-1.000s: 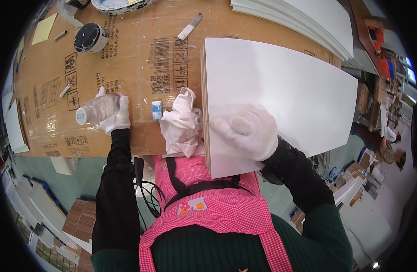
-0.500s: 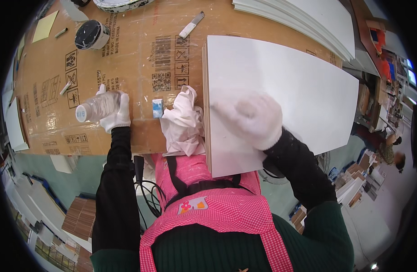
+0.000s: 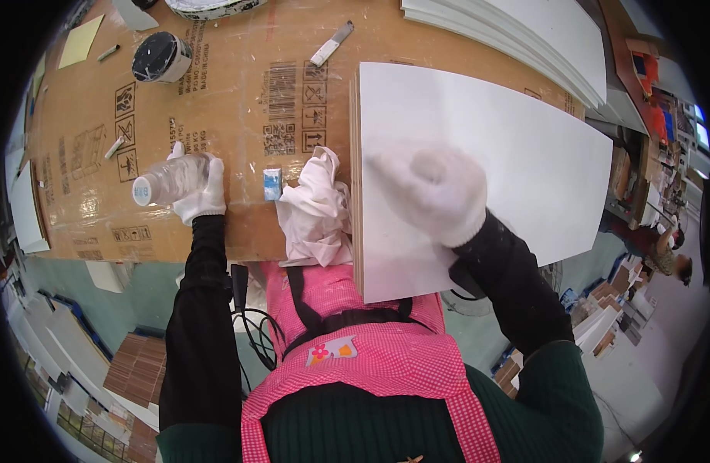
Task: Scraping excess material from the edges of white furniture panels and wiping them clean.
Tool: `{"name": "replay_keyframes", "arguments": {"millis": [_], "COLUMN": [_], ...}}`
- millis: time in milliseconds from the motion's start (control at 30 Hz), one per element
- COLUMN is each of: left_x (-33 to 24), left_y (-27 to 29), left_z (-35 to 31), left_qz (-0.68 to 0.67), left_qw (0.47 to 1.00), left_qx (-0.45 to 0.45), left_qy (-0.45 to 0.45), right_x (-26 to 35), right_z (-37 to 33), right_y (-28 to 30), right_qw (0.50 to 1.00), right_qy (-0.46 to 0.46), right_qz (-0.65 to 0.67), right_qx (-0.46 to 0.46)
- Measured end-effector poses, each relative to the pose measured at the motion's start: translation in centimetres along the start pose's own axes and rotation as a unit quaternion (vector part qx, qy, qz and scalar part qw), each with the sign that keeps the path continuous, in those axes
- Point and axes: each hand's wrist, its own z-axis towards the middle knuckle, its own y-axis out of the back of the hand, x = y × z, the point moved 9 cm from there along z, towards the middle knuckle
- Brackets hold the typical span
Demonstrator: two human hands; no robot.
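My left hand (image 3: 203, 193), in a white glove, grips a clear plastic bottle (image 3: 173, 179) with a pale cap, tilted over the cardboard-covered table. On the right, a stack of white panels (image 3: 524, 162) juts past the table's near edge. My right hand (image 3: 440, 193), gloved in white too, is on or just over the top panel near its left side. Motion blurs it; its fingers look curled in, and whatever they may hold is hidden. Between my hands lie a crumpled pale pink cloth (image 3: 316, 212) and a small blue and white box (image 3: 272, 184).
A utility knife (image 3: 332, 44) lies beyond the panels' left corner. At the far left stand a black-topped tub (image 3: 162, 58) and a yellow paper sheet (image 3: 81, 42). More white panels (image 3: 517, 42) are stacked at the far right. A person (image 3: 662, 255) is in the background at right.
My right hand has shifted slightly over the white panel and stays blurred. My left hand keeps its grip on the bottle, almost in place. The whole view has moved a little.
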Motion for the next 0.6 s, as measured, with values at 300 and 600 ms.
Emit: {"name": "replay_keyframes", "arguments": {"millis": [300,600], "left_x": [0.7,0.3], "left_y": [0.1,-0.1], "left_z": [0.0,0.1], "left_qz": [-0.009,0.021], "left_qw": [1.0,0.999], "left_qx": [0.001,-0.002], "left_qy": [0.028,0.03], "right_x": [-0.1,-0.1], "right_z": [-1.2,-0.1], "right_y": [-0.5,-0.2], "right_qw": [1.0,0.999], "right_qy": [0.021,0.008], "right_qz": [0.015,-0.029], "right_qx": [0.011,0.046]}}
